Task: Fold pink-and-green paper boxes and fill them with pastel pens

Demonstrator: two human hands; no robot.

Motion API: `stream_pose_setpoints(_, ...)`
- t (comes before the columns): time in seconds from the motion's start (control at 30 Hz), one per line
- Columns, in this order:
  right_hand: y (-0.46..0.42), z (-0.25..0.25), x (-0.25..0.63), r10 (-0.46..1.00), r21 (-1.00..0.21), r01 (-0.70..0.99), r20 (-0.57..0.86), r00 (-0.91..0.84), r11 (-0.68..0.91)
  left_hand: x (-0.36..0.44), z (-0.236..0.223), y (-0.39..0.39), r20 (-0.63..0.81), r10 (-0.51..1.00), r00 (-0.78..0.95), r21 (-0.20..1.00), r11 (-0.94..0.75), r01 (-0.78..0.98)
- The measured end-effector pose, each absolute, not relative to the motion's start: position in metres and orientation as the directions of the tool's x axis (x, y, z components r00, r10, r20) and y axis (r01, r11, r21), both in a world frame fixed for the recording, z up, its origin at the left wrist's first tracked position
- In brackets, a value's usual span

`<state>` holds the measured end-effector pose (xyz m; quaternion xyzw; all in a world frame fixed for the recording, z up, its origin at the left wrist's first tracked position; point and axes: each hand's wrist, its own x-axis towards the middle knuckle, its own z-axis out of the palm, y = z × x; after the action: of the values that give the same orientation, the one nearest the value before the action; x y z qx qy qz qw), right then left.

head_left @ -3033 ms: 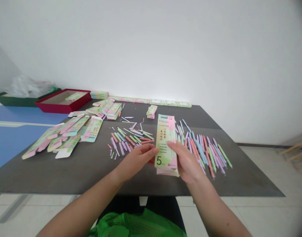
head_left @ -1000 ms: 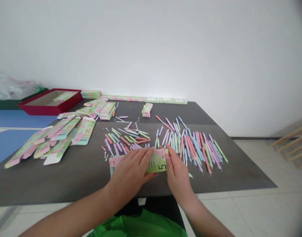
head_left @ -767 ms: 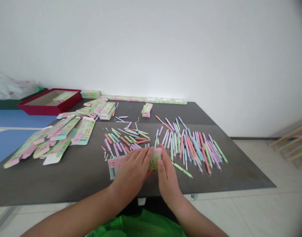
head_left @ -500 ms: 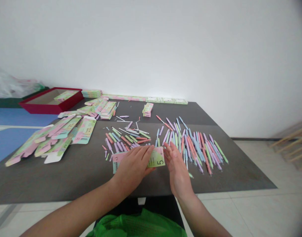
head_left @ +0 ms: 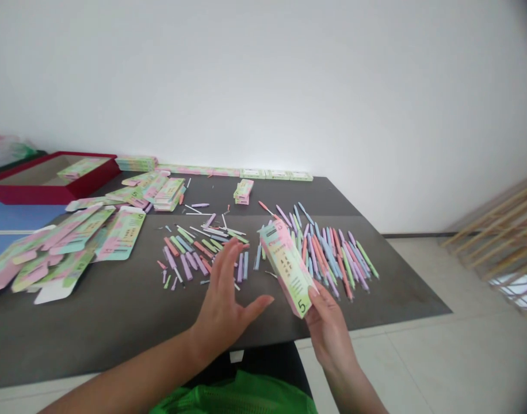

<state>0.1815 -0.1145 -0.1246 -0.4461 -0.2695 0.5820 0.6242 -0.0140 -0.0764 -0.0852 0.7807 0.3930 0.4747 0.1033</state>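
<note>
My right hand (head_left: 330,322) grips the lower end of a small pink, yellow and green cardboard pen box (head_left: 288,267) marked with a 5. The box is tilted, its far end leaning left over the table. Empty, my left hand (head_left: 229,305) hangs to the left of the box, thumb and fingers apart. Beyond the box, to the right, lies a spread of assembled pastel pens (head_left: 332,253). Past my left fingers are loose pen barrels (head_left: 190,259), caps and white refills (head_left: 198,213).
Flattened pen boxes (head_left: 121,236) overlap on the left of the dark table (head_left: 129,322). A red tray (head_left: 91,181) holding boxes stands at the back left. Boxes line the wall (head_left: 263,173), and a small stack (head_left: 243,191) sits mid-table. Wooden slats (head_left: 500,230) lean at the right.
My left hand has let go of the box and moved left, opening. My right hand has taken hold of the box's end, and the box has swung from crosswise to slanting. The view has turned right.
</note>
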Motion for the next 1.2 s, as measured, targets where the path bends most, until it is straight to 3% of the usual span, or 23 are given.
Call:
stream_pose_setpoints(0.03, -0.119, -0.128, 0.181, 0.969, -0.845, -0.527, -0.198, 0.148, -0.092, -0.009, -0.092, -0.078, 0.568, 0.799, 0.195, 0.697, -0.594, 0.401)
stream_pose_setpoints(0.1, -0.128, -0.135, 0.180, 0.972, -0.830, -0.544, -0.209, 0.104, -0.120, 0.003, -0.101, -0.081, 0.333, 0.886, 0.321, 0.906, -0.396, 0.153)
stream_pose_setpoints(0.2, -0.139, -0.143, 0.187, 0.988, -0.880, -0.460, -0.150, 0.034, -0.118, 0.018, -0.105, -0.083, 0.088, 0.849, 0.521, 0.986, -0.149, 0.076)
stream_pose_setpoints(0.3, -0.143, -0.147, 0.211, 0.992, -0.957, -0.272, -0.080, -0.100, -0.105, 0.027, -0.100, -0.084, 0.040, 0.797, 0.602, 0.965, -0.187, 0.183)
stream_pose_setpoints(0.4, -0.146, -0.147, 0.240, 0.957, -0.989, -0.025, -0.136, -0.255, -0.147, 0.035, -0.094, -0.085, 0.146, 0.659, 0.738, 0.889, -0.416, 0.195)
stream_pose_setpoints(0.47, -0.149, -0.148, 0.253, 0.929, -0.979, 0.036, -0.200, -0.313, -0.199, 0.043, -0.092, -0.078, 0.205, 0.568, 0.797, 0.820, -0.544, 0.177)
stream_pose_setpoints(0.57, -0.153, -0.151, 0.264, 0.951, -0.964, -0.029, -0.254, -0.178, -0.263, 0.054, -0.092, -0.045, 0.185, 0.657, 0.731, 0.667, -0.630, 0.398)
stream_pose_setpoints(0.63, -0.155, -0.153, 0.269, 0.965, -0.959, -0.103, -0.260, -0.037, -0.263, 0.061, -0.096, -0.009, 0.171, 0.785, 0.596, 0.391, -0.609, 0.690)
stream_pose_setpoints(0.7, -0.155, -0.156, 0.275, 0.968, -0.957, -0.184, -0.241, 0.066, -0.226, 0.067, -0.101, 0.032, 0.160, 0.774, 0.612, 0.283, -0.630, 0.723)
stream_pose_setpoints(0.87, -0.153, -0.163, 0.288, 0.966, -0.942, -0.306, -0.198, 0.165, -0.141, 0.079, -0.114, 0.095, -0.003, 0.442, 0.897, 0.116, -0.891, 0.440)
stream_pose_setpoints(0.97, -0.154, -0.169, 0.294, 0.970, -0.941, -0.309, -0.193, 0.150, -0.140, 0.087, -0.118, 0.103, -0.095, 0.262, 0.961, 0.038, -0.963, 0.266)
stream_pose_setpoints(1.2, -0.153, -0.176, 0.295, 0.969, -0.930, -0.332, -0.211, 0.128, -0.159, 0.095, -0.123, 0.108, -0.183, 0.100, 0.978, -0.108, -0.991, 0.081)
